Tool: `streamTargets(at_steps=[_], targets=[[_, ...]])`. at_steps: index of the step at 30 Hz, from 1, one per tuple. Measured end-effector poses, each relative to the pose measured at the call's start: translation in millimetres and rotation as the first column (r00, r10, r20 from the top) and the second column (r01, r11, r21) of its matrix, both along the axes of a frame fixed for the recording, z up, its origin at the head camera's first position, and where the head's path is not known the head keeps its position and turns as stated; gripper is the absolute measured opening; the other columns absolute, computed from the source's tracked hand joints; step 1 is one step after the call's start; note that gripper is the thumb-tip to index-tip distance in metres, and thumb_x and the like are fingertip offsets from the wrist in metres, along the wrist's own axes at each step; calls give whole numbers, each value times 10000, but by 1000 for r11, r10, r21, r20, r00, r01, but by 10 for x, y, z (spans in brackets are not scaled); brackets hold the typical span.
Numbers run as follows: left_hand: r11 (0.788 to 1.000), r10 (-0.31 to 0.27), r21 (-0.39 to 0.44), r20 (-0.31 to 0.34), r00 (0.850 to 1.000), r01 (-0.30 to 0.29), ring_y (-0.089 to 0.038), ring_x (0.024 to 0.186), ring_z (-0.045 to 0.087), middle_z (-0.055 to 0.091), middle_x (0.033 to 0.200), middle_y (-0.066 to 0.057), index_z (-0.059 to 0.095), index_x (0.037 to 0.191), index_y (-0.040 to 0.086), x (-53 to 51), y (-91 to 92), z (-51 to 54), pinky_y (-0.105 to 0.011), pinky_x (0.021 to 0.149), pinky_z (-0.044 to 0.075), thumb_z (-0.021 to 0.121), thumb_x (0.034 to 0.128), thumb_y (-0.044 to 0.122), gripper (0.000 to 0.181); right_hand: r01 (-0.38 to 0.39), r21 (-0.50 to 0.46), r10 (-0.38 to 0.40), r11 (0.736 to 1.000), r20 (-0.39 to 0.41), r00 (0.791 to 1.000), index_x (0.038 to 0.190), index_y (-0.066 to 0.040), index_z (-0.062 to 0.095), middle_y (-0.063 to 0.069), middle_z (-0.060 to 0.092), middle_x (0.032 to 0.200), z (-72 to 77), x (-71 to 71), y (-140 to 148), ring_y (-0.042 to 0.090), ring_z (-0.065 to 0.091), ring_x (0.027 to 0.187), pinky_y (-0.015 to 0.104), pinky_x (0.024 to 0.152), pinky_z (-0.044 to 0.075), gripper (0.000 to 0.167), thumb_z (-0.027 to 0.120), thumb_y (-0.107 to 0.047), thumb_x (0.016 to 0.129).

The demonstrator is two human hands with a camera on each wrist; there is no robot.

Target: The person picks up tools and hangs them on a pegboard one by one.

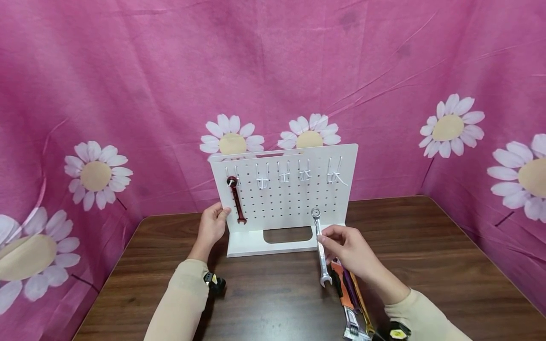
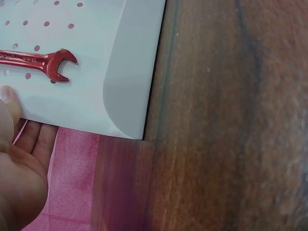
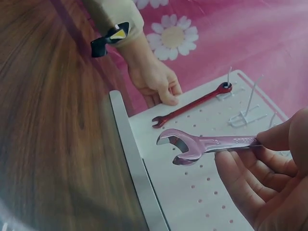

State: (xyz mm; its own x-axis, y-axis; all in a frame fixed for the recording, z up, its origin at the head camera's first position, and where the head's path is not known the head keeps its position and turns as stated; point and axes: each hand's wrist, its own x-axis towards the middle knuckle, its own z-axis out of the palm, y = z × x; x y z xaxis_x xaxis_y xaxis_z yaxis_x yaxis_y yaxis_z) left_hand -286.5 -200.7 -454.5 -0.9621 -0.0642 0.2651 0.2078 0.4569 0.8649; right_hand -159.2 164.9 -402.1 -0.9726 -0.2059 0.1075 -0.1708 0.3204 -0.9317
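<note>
A white pegboard stand (image 1: 273, 203) stands upright on the table, a red wrench (image 1: 237, 201) hanging from its leftmost hook. My left hand (image 1: 212, 227) grips the board's left edge, thumb on the front and fingers behind, as the left wrist view shows too. Between thumb and fingers my right hand (image 1: 350, 248) pinches a silver wrench (image 1: 320, 246), held upright before the board's lower right, ring end up and open jaw down. In the right wrist view this wrench (image 3: 207, 144) looks pinkish, with the right hand (image 3: 269, 178) around its shaft.
Several white hooks (image 1: 283, 173) line the board's upper part. Below my right hand lie an orange-handled adjustable wrench (image 1: 347, 296), a purple tool (image 1: 350, 289) and a gold wrench (image 1: 362, 303) on the brown table (image 1: 264, 293). Pink flowered cloth (image 1: 170, 94) hangs behind and at both sides.
</note>
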Motion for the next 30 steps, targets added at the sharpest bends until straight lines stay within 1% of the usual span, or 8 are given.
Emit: streamTargets(at_steps=[5, 10, 12, 18, 22, 25, 30], targets=[[1000, 4, 1, -4, 1000, -4, -39, 520, 307, 398, 575, 80, 751, 1080, -30, -14, 14, -7, -234, 502, 261, 638, 1095, 142, 206, -4, -6, 4, 1000, 8, 1000, 1082, 84, 699, 83, 642, 758, 21, -67, -95, 211, 698, 570, 324, 538, 564, 212, 691, -126, 1054], [1000, 15, -17, -24, 1000, -15, -46, 532, 317, 390, 586, 81, 748, 1050, -18, -21, 25, 3, -240, 513, 266, 653, 1086, 148, 195, -31, -33, 30, 999, -29, 999, 1053, 97, 690, 159, 633, 791, 20, -138, -187, 243, 698, 575, 350, 581, 614, 181, 679, -84, 1048], [1000, 20, -24, -32, 999, -21, -49, 536, 323, 395, 589, 80, 750, 1052, -21, -19, 25, 7, -243, 515, 271, 659, 1081, 141, 187, -37, -48, 35, 998, -33, 999, 1050, 97, 688, 164, 637, 794, 21, -163, -228, 239, 695, 584, 366, 597, 627, 175, 675, -78, 1050], [1000, 23, -20, -36, 999, -24, -67, 556, 341, 410, 600, 74, 754, 1076, -29, -18, 16, -8, -246, 527, 291, 662, 1076, 117, 172, -66, -114, 63, 991, -27, 998, 1080, 149, 663, 90, 654, 804, 39, -240, -362, 146, 677, 633, 388, 626, 646, 204, 658, -53, 1052], [999, 31, -22, -46, 998, -32, -65, 558, 349, 416, 611, 70, 758, 1081, -24, -17, 12, -15, -243, 527, 295, 662, 1077, 123, 175, -81, -141, 78, 987, -26, 997, 1084, 150, 666, 65, 661, 813, 49, -297, -455, 142, 685, 636, 400, 630, 647, 205, 652, -52, 1051], [999, 32, -23, -38, 999, -33, -55, 541, 332, 402, 596, 71, 753, 1060, -23, -13, 13, -16, -240, 516, 284, 653, 1083, 131, 185, -84, -148, 82, 985, -18, 996, 1091, 145, 674, 46, 660, 809, 64, -327, -524, 138, 682, 625, 397, 629, 643, 214, 656, -65, 1053], [1000, 21, -11, -28, 999, -22, -36, 523, 308, 388, 581, 76, 738, 1027, -30, -1, 25, -13, -237, 509, 272, 640, 1090, 126, 194, -98, -184, 97, 978, -16, 995, 1103, 151, 670, 34, 658, 791, 115, -352, -631, 149, 679, 621, 386, 630, 642, 236, 657, -81, 1059]])
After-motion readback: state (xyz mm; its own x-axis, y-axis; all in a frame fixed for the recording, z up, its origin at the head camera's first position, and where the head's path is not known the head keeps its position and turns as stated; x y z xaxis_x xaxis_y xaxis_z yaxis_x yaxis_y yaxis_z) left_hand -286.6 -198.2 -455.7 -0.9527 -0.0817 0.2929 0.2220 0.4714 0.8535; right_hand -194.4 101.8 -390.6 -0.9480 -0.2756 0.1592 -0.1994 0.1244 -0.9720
